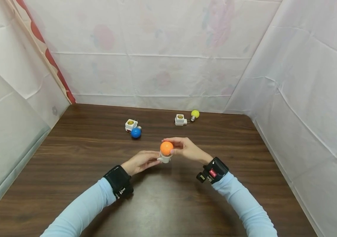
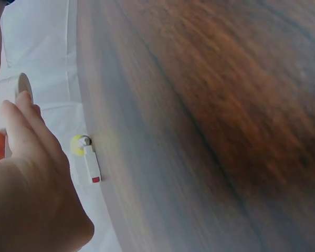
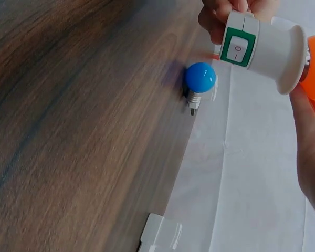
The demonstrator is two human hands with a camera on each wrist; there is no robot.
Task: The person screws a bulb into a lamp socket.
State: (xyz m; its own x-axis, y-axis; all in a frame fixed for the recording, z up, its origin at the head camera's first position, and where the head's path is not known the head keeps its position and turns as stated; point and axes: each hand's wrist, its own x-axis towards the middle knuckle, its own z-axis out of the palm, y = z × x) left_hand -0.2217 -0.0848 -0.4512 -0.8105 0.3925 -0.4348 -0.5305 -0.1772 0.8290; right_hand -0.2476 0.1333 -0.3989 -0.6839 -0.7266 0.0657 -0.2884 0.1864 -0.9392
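My left hand (image 1: pixel 143 161) pinches a white lamp socket (image 1: pixel 164 159) by its plug end, above the middle of the table. An orange light bulb (image 1: pixel 166 148) stands upright in the socket's mouth. My right hand (image 1: pixel 187 149) holds that bulb, thumb and fingers around its globe. In the right wrist view a strip of metal base shows between the bulb and the socket's flared rim, and a rocker switch (image 3: pixel 237 49) framed in green sits on the socket's side. The left wrist view shows left fingers (image 2: pixel 23 126) on the socket body.
Behind the left hand, a blue bulb (image 1: pixel 135 133) lies against a second white socket (image 1: pixel 130 125). Farther back and right, a third socket (image 1: pixel 180 120) lies beside a yellow bulb (image 1: pixel 195 114). White cloth (image 1: pixel 156 75) walls surround the dark wood table (image 1: pixel 91 154).
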